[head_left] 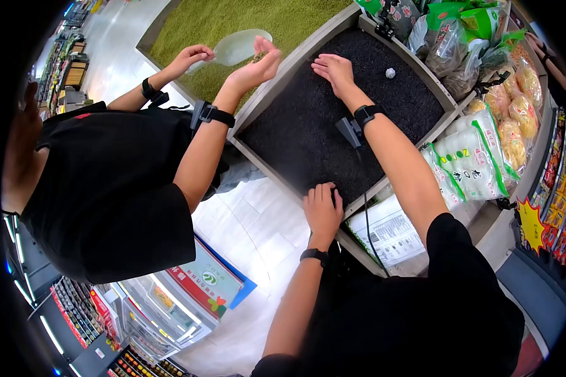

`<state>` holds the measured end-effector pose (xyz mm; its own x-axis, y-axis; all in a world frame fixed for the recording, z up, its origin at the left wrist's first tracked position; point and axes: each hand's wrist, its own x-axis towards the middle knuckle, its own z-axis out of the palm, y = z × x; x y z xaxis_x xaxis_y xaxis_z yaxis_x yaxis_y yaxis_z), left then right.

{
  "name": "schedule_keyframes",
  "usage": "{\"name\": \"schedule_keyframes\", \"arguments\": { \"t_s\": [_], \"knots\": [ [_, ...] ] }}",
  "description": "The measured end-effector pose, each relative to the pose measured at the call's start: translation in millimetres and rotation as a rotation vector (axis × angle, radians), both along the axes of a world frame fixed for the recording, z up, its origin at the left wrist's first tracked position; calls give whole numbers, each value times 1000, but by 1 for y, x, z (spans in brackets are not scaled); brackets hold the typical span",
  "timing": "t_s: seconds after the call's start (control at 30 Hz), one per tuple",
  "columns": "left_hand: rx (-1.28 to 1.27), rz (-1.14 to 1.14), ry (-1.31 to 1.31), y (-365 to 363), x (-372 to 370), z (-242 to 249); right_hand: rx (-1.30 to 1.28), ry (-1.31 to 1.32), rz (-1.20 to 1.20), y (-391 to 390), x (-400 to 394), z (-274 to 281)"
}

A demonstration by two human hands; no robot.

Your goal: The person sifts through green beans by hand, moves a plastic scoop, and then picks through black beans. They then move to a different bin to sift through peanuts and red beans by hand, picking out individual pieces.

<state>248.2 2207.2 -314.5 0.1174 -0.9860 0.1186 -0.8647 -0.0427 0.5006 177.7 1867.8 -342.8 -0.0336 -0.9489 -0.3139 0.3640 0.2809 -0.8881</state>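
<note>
My right hand (337,73) is over a bin of small black grains (314,125), fingers stretched out and close to the surface. It looks to hold nothing. My left hand (322,212) lies at the near corner of the bin, its fingertips over the wooden rim (267,164) at the edge of the grains, thumb apart from the fingers. A crumpled whitish lump (390,73) sits on the grains to the right of my right hand. Both my wrists carry black straps, and a small dark device (349,133) hangs beside the right one.
At left, a co-worker's hand (198,54) grips a translucent scoop (242,47); their other, cupped hand (253,68) holds some small grains. Behind lies a bin of green beans (201,25). Bagged goods (468,157) line the right side. A dark cable (370,232) crosses the near rim.
</note>
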Motion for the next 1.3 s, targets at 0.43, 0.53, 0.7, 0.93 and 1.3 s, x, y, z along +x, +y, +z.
{"name": "schedule_keyframes", "arguments": {
  "t_s": [0.43,0.53,0.7,0.93,1.3],
  "knots": [
    [-16,8,18,0,1,1,98,-156,-12,6,13,11],
    [-13,7,11,0,1,1,126,-196,-30,6,14,10],
    [-6,-4,3,1,2,4,133,-56,45,21,-29,28],
    [-1,-27,-18,3,2,0,123,563,293,100,-177,80],
    [-116,-51,-71,5,-1,-4,18,426,-112,287,-215,108]
  ]
}}
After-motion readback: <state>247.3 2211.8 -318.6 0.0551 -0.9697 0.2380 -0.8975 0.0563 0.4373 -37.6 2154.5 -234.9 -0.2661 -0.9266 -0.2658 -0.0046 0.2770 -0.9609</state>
